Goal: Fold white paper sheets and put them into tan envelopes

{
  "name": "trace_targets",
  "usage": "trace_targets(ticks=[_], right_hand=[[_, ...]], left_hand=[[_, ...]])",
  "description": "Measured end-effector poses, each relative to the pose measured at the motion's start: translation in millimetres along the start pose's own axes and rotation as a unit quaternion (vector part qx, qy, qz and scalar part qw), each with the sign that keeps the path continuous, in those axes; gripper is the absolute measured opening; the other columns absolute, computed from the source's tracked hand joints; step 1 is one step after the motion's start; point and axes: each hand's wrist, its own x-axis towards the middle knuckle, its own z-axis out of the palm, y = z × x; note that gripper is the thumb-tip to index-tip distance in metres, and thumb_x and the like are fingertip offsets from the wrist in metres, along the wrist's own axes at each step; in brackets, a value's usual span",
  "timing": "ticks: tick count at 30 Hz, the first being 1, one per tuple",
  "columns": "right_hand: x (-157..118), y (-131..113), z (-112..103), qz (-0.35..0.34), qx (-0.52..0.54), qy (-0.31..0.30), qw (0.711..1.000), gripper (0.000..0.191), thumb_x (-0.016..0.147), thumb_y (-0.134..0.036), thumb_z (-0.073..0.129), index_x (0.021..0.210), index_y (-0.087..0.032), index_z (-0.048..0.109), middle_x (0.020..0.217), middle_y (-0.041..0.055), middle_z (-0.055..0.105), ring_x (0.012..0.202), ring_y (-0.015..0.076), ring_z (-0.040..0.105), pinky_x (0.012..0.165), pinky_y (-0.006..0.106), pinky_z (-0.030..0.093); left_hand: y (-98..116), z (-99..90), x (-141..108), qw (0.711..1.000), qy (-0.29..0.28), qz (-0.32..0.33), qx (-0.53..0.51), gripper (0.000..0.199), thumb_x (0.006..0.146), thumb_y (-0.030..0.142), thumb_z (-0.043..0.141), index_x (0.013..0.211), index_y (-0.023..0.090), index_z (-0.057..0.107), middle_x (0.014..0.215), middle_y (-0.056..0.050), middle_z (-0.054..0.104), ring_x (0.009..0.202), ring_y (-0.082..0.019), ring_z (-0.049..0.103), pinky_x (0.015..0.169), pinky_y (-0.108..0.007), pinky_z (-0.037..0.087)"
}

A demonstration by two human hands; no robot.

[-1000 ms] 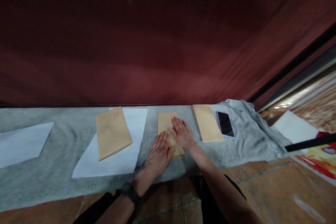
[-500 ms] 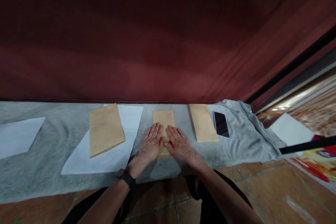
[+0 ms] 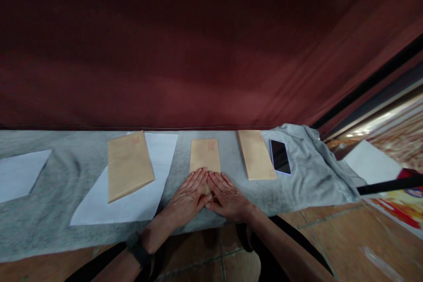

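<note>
A brown paper envelope (image 3: 204, 154) with faint red print lies flat on the grey cloth in front of me. My left hand (image 3: 191, 193) rests palm down on its lower part, fingers stretched out. Beside it my right hand (image 3: 227, 194) lies flat on the same envelope, fingers extended. The fingertips of both hands meet near the envelope's middle, and the palms hide its lower end. On the left, another brown envelope (image 3: 129, 167) lies over white paper sheets (image 3: 161, 154). A stack of brown envelopes (image 3: 257, 155) sits to the right.
A phone (image 3: 280, 157) lies right of the envelope stack. More white paper (image 3: 21, 175) is at the far left. The grey cloth (image 3: 82, 150) covers the narrow table, with a dark red curtain (image 3: 198, 75) behind it. A dark bar (image 3: 390, 185) crosses at right.
Both hands have slid toward me along the envelope and drawn closer together, uncovering more of its upper part. The view has shifted slightly.
</note>
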Motion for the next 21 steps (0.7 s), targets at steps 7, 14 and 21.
trace_targets(ticks=[7, 14, 21], right_hand=[[19.2, 20.6, -19.6, 0.039, 0.054, -0.011, 0.998, 0.055, 0.111, -0.046, 0.021, 0.16, -0.024, 0.03, 0.166, 0.0035, 0.033, 0.154, 0.013, 0.028, 0.128, 0.039, 0.022], [60.6, 38.1, 0.7, 0.113, -0.075, 0.1, 0.986, 0.058, 0.108, -0.041, 0.033, 0.16, -0.016, 0.031, 0.164, 0.0098, 0.033, 0.153, 0.0201, 0.03, 0.126, 0.044, 0.026], [85.7, 48.8, 1.0, 0.18, -0.092, 0.138, 0.97, 0.056, 0.108, -0.041, 0.033, 0.158, -0.015, 0.036, 0.162, 0.0109, 0.037, 0.151, 0.0232, 0.035, 0.125, 0.046, 0.025]], left_hand=[[11.5, -5.6, -2.6, 1.0, -0.02, 0.004, 0.008, 0.07, 0.101, 0.051, 0.043, 0.157, 0.01, 0.031, 0.163, -0.02, 0.035, 0.154, -0.029, 0.029, 0.123, -0.048, 0.029], [19.1, -7.4, 2.5, 0.999, -0.038, 0.016, -0.004, 0.056, 0.099, 0.042, 0.05, 0.15, 0.019, 0.046, 0.158, -0.012, 0.047, 0.147, -0.03, 0.041, 0.122, -0.052, 0.032], [25.9, -9.1, 3.7, 0.999, -0.014, 0.018, -0.032, 0.039, 0.099, 0.027, 0.051, 0.137, 0.02, 0.057, 0.145, -0.012, 0.061, 0.139, -0.026, 0.052, 0.119, -0.052, 0.037]])
